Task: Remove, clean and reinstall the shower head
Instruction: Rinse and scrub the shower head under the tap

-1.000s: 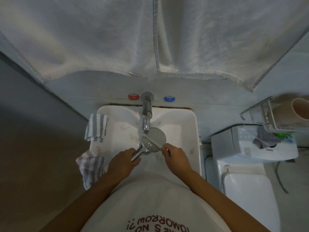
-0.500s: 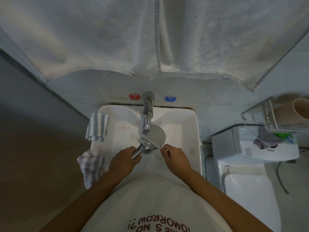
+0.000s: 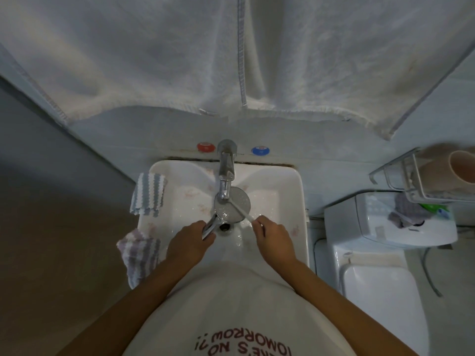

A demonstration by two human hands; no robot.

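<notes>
Left hand [image 3: 190, 242] grips shower head [image 3: 232, 204] handle over sink [image 3: 293, 191]; right hand [image 3: 272, 236] pinches brush [image 3: 243, 211] on its face. Wet handle could slip.

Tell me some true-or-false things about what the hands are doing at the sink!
1. The left hand holds the shower head by its handle. True.
2. The right hand holds a sponge. False: it pinches a thin white brush laid across the shower head's face.
3. The shower head is over the sink, under the faucet. True.
4. Both striped cloths lie on the toilet. False: they hang on the sink's left rim.
5. The red knob sits left of the faucet. True.
</notes>
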